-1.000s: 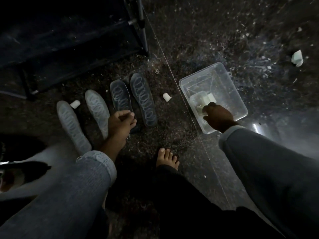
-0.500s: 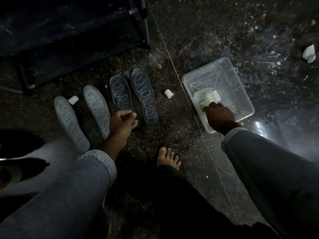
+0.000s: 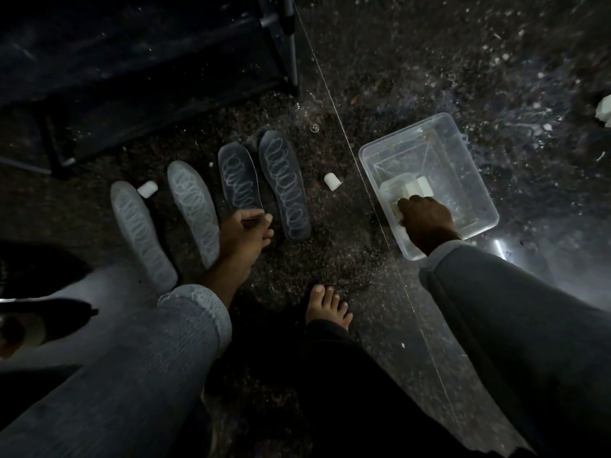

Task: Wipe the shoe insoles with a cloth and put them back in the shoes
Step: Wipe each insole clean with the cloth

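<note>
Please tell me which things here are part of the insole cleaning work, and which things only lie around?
For the job:
- four insoles in a row, e.g.
- pale cloth in the clear tub
- right hand on the cloth
- left hand at the third insole
- dark shoe

Just lying about:
- two small white pieces
- dark rack
- white scrap

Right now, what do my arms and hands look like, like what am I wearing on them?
Both arms are in long grey knit sleeves. The left sleeve ends in a ribbed, lighter cuff pushed up the forearm; the right sleeve reaches the wrist. The left hand and right hand are bare, no gloves, with no rings or watch visible.
</note>
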`<state>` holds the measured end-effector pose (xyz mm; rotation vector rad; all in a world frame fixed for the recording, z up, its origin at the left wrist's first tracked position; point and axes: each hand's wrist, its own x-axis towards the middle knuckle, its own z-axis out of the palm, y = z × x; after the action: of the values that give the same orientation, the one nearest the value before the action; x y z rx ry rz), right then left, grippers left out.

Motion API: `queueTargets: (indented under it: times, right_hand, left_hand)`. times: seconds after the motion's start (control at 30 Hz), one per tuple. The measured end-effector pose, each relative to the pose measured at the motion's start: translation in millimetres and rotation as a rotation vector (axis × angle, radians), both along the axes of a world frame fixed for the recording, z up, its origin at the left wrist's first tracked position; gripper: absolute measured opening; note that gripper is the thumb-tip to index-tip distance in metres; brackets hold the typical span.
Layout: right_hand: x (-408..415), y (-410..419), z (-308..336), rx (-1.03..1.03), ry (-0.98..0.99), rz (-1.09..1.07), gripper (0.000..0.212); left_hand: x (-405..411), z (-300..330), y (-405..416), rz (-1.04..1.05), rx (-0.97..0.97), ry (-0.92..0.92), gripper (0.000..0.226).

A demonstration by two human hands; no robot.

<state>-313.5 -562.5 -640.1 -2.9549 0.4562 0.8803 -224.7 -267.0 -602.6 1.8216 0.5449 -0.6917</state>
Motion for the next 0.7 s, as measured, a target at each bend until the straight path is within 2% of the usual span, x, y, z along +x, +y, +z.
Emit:
queueTargets:
  times: [0.27,0.37,0.47,0.6,0.7]
  right_hand:
    - [7.4,-0.8,9.3,-0.014,0.025,-0.019,0.032]
    - [11.0,-2.2,11.7,-0.007,-0.060,-0.093,0.032]
    - [14.2,-3.4,12.8,0.075,-0.185,-0.263,0.026]
    - [14.5,-3.7,9.8,0.224,-0.434,-0.442,0.031]
    - [16.3,-2.3,11.7,0.407,-0.511,-0.608,0.033]
  left_hand:
    - [-0.5,2.3,-18.1,-0.096,-0.003,-0.001,0.021]
    - [-0.3,8.0,-24.6,-0.127,-0.025,-0.018,0.017]
    - [0.4,12.4,-28.6,-0.140,-0.034,-0.034,0.018]
    - [1.1,15.8,-30.9,-0.153,-0.042,-0.042,0.019]
    - [0.7,16.4,-33.0,-0.156,-0.052,-0.040,0.021]
